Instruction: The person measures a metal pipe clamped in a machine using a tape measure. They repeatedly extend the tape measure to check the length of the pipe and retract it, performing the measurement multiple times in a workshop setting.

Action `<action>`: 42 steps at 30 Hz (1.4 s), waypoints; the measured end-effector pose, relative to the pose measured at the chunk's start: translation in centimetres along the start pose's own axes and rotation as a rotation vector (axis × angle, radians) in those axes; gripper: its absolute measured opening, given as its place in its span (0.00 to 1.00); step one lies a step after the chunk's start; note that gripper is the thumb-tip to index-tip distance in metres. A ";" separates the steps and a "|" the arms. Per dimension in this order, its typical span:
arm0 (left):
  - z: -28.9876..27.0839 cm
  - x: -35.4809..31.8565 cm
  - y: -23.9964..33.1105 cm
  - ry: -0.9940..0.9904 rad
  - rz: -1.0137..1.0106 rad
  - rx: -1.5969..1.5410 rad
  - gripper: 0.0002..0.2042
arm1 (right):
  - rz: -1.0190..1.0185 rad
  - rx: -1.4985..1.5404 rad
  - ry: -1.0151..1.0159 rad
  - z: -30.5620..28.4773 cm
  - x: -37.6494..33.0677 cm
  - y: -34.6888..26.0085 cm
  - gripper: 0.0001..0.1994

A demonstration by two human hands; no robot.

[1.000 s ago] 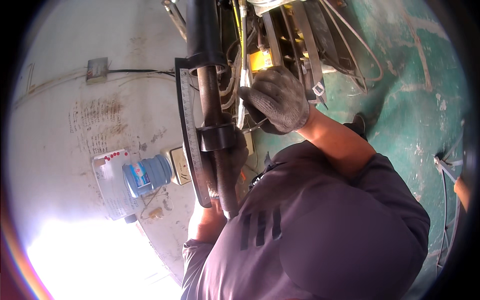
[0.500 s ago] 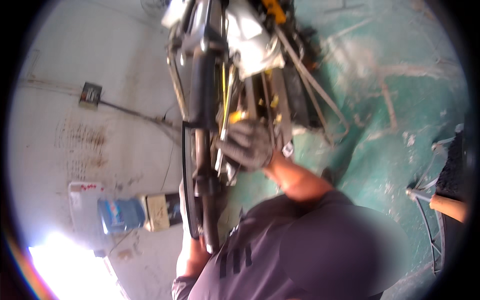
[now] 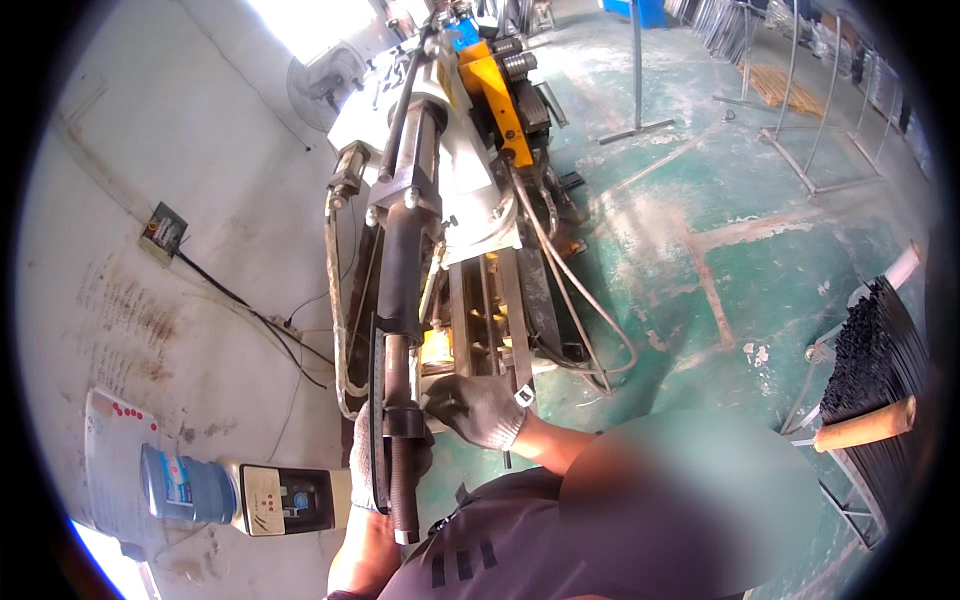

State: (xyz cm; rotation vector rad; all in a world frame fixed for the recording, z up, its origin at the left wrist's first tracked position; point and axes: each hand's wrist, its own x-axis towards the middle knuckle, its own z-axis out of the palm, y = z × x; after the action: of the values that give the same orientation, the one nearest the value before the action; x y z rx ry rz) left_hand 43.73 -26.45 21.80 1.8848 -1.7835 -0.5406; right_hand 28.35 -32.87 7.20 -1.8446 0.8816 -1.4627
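Observation:
A long machine shaft (image 3: 402,280) with a black sleeve runs toward me, ending in a dark collar (image 3: 404,421) and a bare rod end (image 3: 405,505). My left hand (image 3: 365,450), in a light knitted glove with a dark palm, is around the underside of the shaft by the collar. The shaft and a thin black strip (image 3: 378,410) hide its fingers. Just right of the collar is my right hand (image 3: 485,412), in a grey-brown glove. Its fingers are bent in toward the shaft; whatever they hold is hidden.
Behind the shaft stands the machine's white body (image 3: 470,190) with a yellow arm (image 3: 495,100). Hoses (image 3: 575,300) loop down on its right. A water dispenser (image 3: 285,498) is at left by the wall. Black rods fill a rack (image 3: 865,370) at right.
My view has swung, so more of the machine and floor shows. My right hand has come back along the shaft, closer to the collar and my left hand.

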 end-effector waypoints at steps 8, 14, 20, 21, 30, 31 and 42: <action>1.0 0.4 -4.6 -0.015 -0.210 -0.587 0.13 | 0.711 0.251 -0.240 -0.7 -5.8 1.5 0.19; 1.5 0.1 -5.1 -0.098 -0.335 -1.155 0.12 | 0.214 -0.099 -0.149 0.6 -11.2 3.6 0.16; 1.7 -0.6 -6.6 -0.148 -0.238 -1.085 0.18 | 0.609 0.244 0.018 -2.4 -5.8 -3.4 0.11; 1.7 -0.5 -6.2 -0.137 -0.217 -1.004 0.18 | 0.584 0.236 0.008 -2.5 -5.5 -3.4 0.11; 1.7 -0.3 -5.8 -0.135 -0.195 -0.915 0.17 | 0.319 -0.049 -0.200 -4.1 -4.1 -5.3 0.11; 1.6 -0.3 -6.2 -0.163 -0.208 -0.997 0.17 | 0.453 0.039 -0.179 -4.3 -3.6 -6.1 0.11; 1.7 -0.7 -4.6 -0.216 -0.225 -1.057 0.17 | 0.389 -0.081 -0.141 -4.7 -2.9 -6.6 0.13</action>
State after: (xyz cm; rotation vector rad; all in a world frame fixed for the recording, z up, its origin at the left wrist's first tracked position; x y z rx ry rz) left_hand 46.38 -25.75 17.61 1.2649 -1.0019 -1.4567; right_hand 24.04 -26.91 11.77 -1.6901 1.1654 -1.0585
